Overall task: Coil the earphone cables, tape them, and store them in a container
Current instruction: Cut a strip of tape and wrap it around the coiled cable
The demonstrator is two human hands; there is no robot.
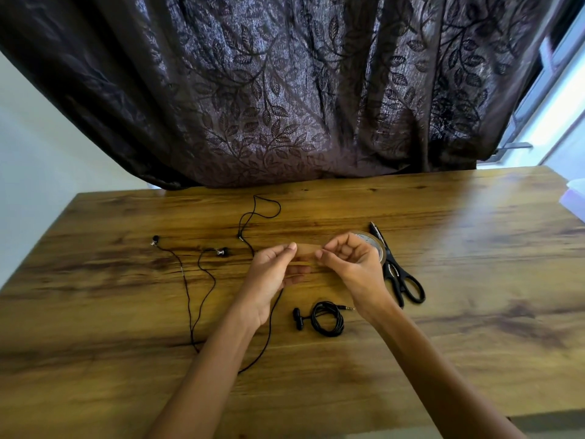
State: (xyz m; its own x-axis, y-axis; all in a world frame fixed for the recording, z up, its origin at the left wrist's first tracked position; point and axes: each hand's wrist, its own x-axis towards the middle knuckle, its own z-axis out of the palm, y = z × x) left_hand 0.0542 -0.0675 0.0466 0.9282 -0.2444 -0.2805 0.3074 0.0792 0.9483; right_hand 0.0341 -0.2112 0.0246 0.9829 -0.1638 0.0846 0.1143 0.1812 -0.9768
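Left hand (269,269), right hand (351,261) (both bare), bare forearms

Head-worn view, forward-down over table (443,359)

dark leafy curtain (285,90), wooden table (443,312)

This looks like a room in a home. A heavy dark curtain (285,90) with a woven leaf pattern hangs across the upper half of the frame, with a bright window (557,77) showing past its edge at the upper right and a plain white wall (28,147) at the left. Below it stands a wood-grain table (443,359) carrying ordinary household bits: black scissors (395,274) and a roll of tape (375,243) right of centre, earphones (202,280) loose at centre left.
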